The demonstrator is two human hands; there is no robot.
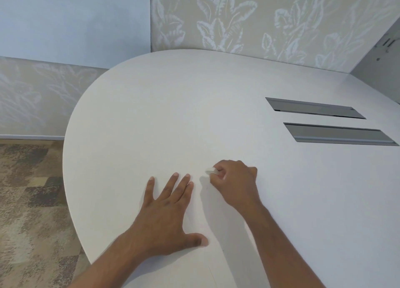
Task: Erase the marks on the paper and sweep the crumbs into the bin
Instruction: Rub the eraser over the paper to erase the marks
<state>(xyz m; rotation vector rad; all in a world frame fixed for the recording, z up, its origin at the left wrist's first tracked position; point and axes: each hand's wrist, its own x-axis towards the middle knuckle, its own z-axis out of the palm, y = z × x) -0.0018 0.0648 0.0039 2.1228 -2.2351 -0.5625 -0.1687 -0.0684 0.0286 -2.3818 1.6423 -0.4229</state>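
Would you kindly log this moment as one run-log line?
phase: erasing | left hand: flat, fingers spread on table | right hand: pinches eraser, tip at surface | marks: too faint to see | bin: not in view

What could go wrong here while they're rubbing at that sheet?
1. The eraser, in the right hand's grip, is close beside the left hand pressing the paper flat; a hard stroke might crease or shift it.
2. White paper on a white table: crumbs could be missed, or fall off the near edge onto the carpet. No bin shows.
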